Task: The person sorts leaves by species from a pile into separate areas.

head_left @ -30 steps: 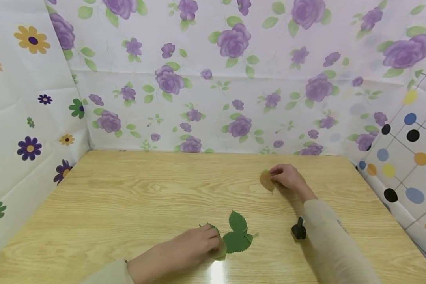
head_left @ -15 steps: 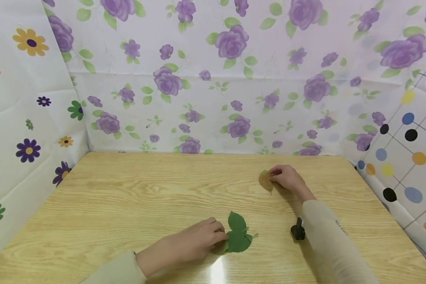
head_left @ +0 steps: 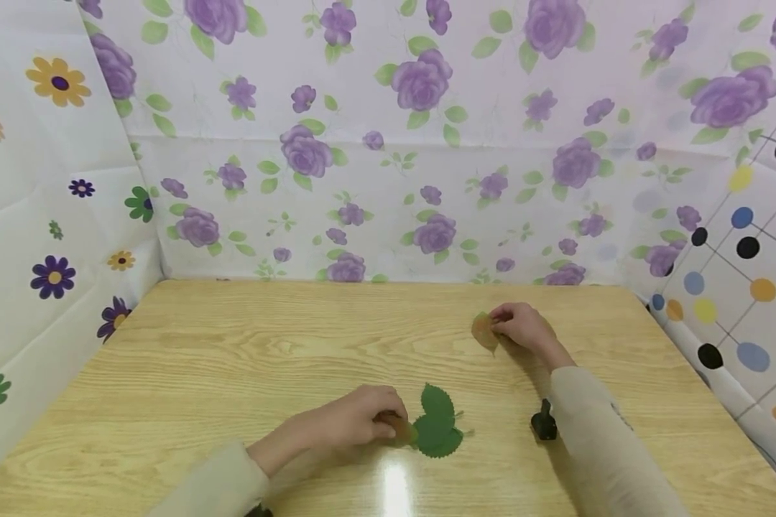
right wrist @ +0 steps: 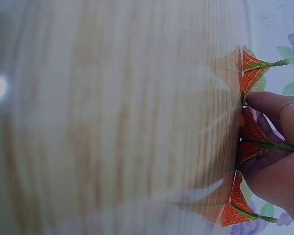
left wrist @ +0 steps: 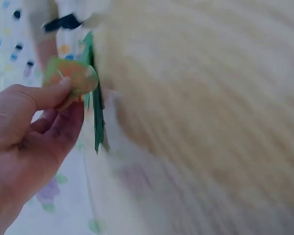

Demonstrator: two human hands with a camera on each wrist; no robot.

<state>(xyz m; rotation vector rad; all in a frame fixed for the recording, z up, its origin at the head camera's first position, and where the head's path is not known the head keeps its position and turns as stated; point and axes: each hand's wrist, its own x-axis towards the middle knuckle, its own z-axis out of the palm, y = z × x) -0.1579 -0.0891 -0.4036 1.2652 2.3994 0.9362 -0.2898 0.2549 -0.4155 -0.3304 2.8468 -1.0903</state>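
Observation:
Between thumb and fingers, my left hand (head_left: 356, 416) pinches an artificial leaf (left wrist: 71, 77), orange with a green edge. Its tip touches or overlaps a green leaf cluster (head_left: 437, 424) with serrated edges lying on the table. In the left wrist view that green cluster (left wrist: 97, 98) appears edge-on just beyond the fingers. Farther back on the right, my right hand (head_left: 524, 327) holds the edge of an orange leaf (head_left: 484, 330) on the table. The right wrist view has thumb and fingers around the middle red-orange leaf (right wrist: 252, 137); joined leaves with green stems extend to either side.
A small black object (head_left: 544, 424) with an upright post stands beside the right sleeve. Part of another dark thing (head_left: 259, 510) shows under the left sleeve. The wood-grain table (head_left: 246, 337) is bounded by a floral sheet (head_left: 375, 179) behind and patterned sheets at both sides.
My left hand has risen a little and turned, so the orange face of its leaf now shows. The green cluster has shifted slightly. My right hand stays put.

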